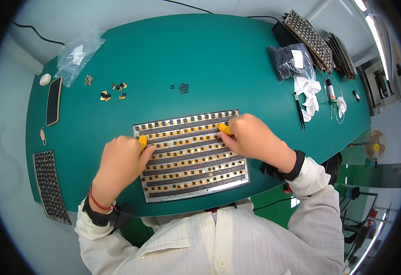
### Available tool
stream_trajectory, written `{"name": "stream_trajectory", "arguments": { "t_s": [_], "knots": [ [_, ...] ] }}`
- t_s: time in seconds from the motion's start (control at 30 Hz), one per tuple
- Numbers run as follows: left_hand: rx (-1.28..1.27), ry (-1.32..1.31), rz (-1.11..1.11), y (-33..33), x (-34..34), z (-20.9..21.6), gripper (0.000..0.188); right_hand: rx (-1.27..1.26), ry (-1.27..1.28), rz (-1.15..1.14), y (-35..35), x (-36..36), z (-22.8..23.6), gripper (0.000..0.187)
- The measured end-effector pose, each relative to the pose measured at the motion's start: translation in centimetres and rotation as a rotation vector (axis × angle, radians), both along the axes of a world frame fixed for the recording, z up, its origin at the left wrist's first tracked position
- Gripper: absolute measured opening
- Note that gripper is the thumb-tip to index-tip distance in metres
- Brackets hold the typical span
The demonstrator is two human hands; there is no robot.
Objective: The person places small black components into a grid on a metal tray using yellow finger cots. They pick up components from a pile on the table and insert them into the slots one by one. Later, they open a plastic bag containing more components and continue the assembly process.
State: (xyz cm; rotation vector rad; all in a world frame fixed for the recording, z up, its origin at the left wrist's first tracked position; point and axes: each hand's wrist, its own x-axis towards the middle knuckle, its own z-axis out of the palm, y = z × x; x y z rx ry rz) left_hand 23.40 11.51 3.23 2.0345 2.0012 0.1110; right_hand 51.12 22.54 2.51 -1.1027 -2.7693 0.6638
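A metal tray (196, 185) lies in front of me on the green table, holding rows of small black and gold-coloured parts divided by dark strips. My left hand (123, 158) rests at its left edge with fingers curled, index finger and thumb close together over the end of an upper row. Over the upper right part of the tray, my right hand (254, 137) is also closed, thumb and index finger nearly meeting at the parts. Yellow finger cots cover fingertips on both hands. Anything pinched between the fingertips is too small or hidden to make out.
Loose small parts (105, 96) and black pieces (183, 87) lie beyond the tray. At left are a phone (54, 101), a plastic bag (77, 55) and another tray (51, 185). Tweezers (299, 111), a dark bag (292, 63) and stacked trays (308, 39) occupy the right.
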Motion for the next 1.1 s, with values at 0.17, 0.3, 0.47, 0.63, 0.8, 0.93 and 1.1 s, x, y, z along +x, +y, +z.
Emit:
{"name": "stream_trajectory", "arguments": {
  "t_s": [0.17,0.3,0.47,0.63,0.8,0.93,1.1],
  "knots": [
    [0.017,-0.154,-0.019,3.6,-1.1,1.4,0.026,-0.063,0.010,0.009,1.2,-0.4,-0.8,0.034],
    [0.318,-0.335,-0.078,8.6,-1.4,-1.8,0.030,-0.102,-0.074,0.070,1.8,-1.0,0.7,0.027],
    [0.347,-0.379,-0.056,12.4,0.0,-4.4,0.033,-0.132,-0.014,0.054,5.3,-2.5,2.9,0.017],
    [0.233,-0.373,-0.059,11.6,0.9,-4.2,0.018,-0.164,0.083,-0.019,9.1,-5.0,0.1,0.024],
    [0.268,-0.194,-0.017,9.9,1.2,-3.6,0.013,-0.133,0.085,-0.080,9.0,-8.2,-1.1,0.029],
    [0.416,-0.133,0.016,9.9,0.5,-4.6,0.014,-0.173,0.110,-0.060,9.1,-8.8,-1.9,0.027],
    [0.389,-0.281,0.073,9.3,-0.6,-5.0,0.016,-0.090,-0.012,0.015,7.6,-7.9,-0.5,0.019]
  ]
}}
